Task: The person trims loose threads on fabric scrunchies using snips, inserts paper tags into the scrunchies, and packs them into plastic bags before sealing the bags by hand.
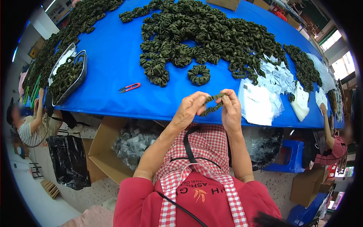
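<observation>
A thin dark green scrunchie (212, 109) is stretched between my two hands above the table's front edge. My left hand (231, 108) pinches its upper right side between thumb and fingers. On the other side, my right hand (191, 108) grips it with curled fingers. Just beyond my hands lies a single fuller scrunchie (199, 75) on the blue tabletop. Behind it spreads a large pile of green scrunchies (196, 30). Red-handled thread snips (129, 87) rest to the left of my hands.
White packets (278, 77) and a stack of clear bags (257, 102) lie to the right. At the left stands a basket (81, 77) of scrunchies. Co-workers sit at both ends. Below the table are a cardboard box (104, 151) of plastic bags and a blue stool (289, 155).
</observation>
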Available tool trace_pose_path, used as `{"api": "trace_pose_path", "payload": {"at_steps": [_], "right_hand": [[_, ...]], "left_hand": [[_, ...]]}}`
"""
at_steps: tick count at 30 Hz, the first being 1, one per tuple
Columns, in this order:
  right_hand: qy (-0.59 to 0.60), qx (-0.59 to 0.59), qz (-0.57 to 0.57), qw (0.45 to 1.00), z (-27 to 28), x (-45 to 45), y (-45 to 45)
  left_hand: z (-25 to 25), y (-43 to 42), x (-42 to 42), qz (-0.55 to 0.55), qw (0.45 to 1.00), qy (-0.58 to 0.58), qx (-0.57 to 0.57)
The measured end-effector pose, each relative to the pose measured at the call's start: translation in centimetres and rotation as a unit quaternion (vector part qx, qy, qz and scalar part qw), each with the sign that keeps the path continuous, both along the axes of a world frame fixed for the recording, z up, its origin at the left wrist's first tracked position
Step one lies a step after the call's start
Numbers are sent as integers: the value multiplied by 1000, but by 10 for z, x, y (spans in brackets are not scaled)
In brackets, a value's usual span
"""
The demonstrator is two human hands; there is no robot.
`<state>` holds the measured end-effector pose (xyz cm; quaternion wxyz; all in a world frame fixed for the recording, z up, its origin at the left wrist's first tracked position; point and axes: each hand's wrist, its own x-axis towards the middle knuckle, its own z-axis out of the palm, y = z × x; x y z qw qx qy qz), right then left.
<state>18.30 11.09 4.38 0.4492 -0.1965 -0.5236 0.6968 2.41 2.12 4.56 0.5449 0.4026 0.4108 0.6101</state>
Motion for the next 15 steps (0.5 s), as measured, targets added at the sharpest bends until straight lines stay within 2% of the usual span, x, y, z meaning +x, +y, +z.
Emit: {"api": "trace_pose_path", "payload": {"at_steps": [1,3,4,5,7,9,11,12,13,15], "right_hand": [[-1,-2,0,1000,-1,3,-2],[133,-145,68,978,-3,7,-6],[132,-157,89,975,-13,8,-6],[133,-157,88,975,-19,10,-7],[49,-189,167,966,-27,15,-12],[13,-184,182,966,-11,11,-14],[-167,-53,140,975,5,7,-8],[-197,-17,147,969,20,1,-10],[-196,-19,145,970,22,-4,-9],[-178,71,162,968,25,-10,-10]], "left_hand": [[-3,0,2,0,1000,-1,-2],[-6,1,2,20,987,-127,100],[-5,-4,3,44,997,-31,59],[-3,-5,3,43,997,-30,58],[-2,-11,4,115,989,39,79],[-8,-7,-2,115,989,35,86],[2,-8,1,93,988,108,59],[16,-10,5,88,972,218,11],[16,-8,9,85,972,219,9],[19,-2,16,130,952,272,61]]}}
